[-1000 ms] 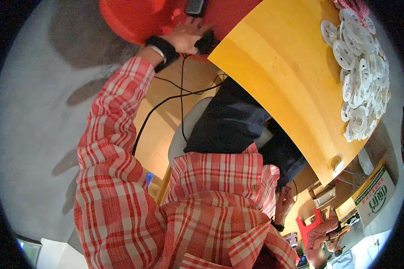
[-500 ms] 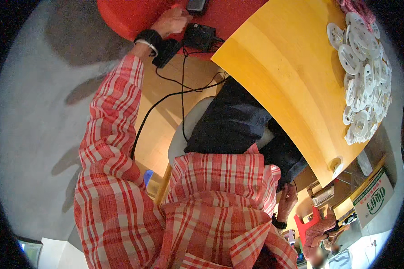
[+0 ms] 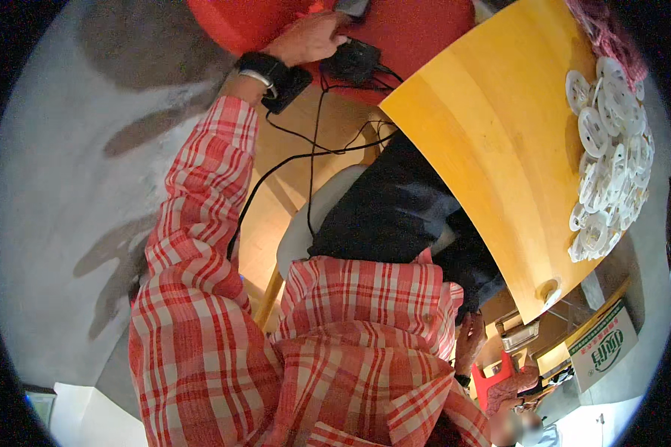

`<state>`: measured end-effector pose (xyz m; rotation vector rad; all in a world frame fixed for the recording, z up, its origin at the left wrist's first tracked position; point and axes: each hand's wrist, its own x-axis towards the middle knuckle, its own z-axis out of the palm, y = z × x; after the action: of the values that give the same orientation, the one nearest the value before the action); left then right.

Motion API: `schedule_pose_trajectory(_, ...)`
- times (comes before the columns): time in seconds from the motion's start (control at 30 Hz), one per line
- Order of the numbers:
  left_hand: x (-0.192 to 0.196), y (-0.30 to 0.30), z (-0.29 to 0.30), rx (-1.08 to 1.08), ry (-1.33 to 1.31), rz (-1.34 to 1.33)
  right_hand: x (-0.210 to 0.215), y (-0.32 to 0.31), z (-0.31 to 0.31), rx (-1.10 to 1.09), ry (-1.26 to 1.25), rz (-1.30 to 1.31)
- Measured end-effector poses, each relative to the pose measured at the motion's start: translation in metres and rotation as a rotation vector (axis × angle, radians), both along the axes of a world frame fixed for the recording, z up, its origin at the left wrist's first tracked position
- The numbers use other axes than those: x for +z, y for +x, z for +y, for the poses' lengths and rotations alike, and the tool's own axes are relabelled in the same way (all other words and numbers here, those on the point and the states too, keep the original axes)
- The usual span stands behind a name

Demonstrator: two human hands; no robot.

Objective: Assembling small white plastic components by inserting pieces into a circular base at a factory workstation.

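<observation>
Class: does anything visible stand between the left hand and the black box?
Nothing visible does: the left hand is right beside the black box. Whether they touch is unclear.

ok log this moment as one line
left hand: beside black cabled box | right hand: beside plaid shirt, grip unclear | yellow tabletop: heaped white plastic pieces

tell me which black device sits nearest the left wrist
The flat black device, right beside the dark wristband; the boxier black device lies farther right, below the fingers of the left hand.
</observation>
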<state>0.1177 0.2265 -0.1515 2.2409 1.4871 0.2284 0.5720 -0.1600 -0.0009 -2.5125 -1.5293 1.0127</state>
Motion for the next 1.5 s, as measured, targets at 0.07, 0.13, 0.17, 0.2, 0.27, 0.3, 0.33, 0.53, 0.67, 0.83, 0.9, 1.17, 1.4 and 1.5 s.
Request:
schedule_pose_trajectory(0.07,-0.016,-0.012,0.007,0.077,-0.073,-0.011,-0.001,0.001,-0.001,0.075,0.007,-0.017)
schedule_pose_trajectory(0.13,-0.053,-0.034,0.01,0.167,0.133,0.009,-0.007,0.009,-0.005,0.124,0.04,-0.012)
schedule_pose_trajectory(0.17,-0.047,-0.03,0.009,0.168,0.132,0.006,-0.004,0.008,0.0,0.113,-0.001,0.008)
schedule_pose_trajectory(0.2,-0.035,-0.021,0.009,0.268,0.13,-0.071,-0.002,0.007,0.003,0.096,-0.039,0.019)
schedule_pose_trajectory(0.27,-0.042,-0.024,0.009,0.376,0.125,-0.147,-0.004,0.014,0.0,0.1,-0.029,0.02)
schedule_pose_trajectory(0.3,-0.059,-0.042,0.006,0.281,0.156,-0.04,-0.008,0.015,-0.001,0.11,-0.017,0.054)
schedule_pose_trajectory(0.33,-0.073,-0.05,0.006,0.179,0.18,0.047,-0.008,0.015,0.001,0.113,-0.02,0.055)
schedule_pose_trajectory(0.53,-0.046,-0.018,-0.002,0.388,-0.008,-0.239,0.003,0.008,0.01,0.106,-0.077,-0.024)
schedule_pose_trajectory(0.67,-0.024,0.017,0.021,0.589,0.094,0.019,0.0,0.013,0.009,0.159,-0.077,-0.052)
schedule_pose_trajectory(0.83,0.024,0.043,0.058,0.636,-0.226,0.047,-0.002,0.008,0.012,0.147,-0.087,0.019)
schedule_pose_trajectory(0.9,0.024,0.039,0.058,0.48,-0.137,-0.321,0.001,0.006,0.011,0.171,-0.114,-0.109)
schedule_pose_trajectory(1.17,-0.025,0.038,0.105,0.533,-0.218,0.111,-0.003,0.006,0.013,0.161,-0.059,-0.079)
schedule_pose_trajectory(1.4,-0.009,0.022,0.07,0.478,-0.131,-0.134,-0.009,0.016,-0.001,0.162,-0.073,-0.095)
schedule_pose_trajectory(1.5,-0.012,0.021,0.061,0.512,-0.099,-0.124,-0.014,0.016,0.0,0.165,-0.011,-0.041)
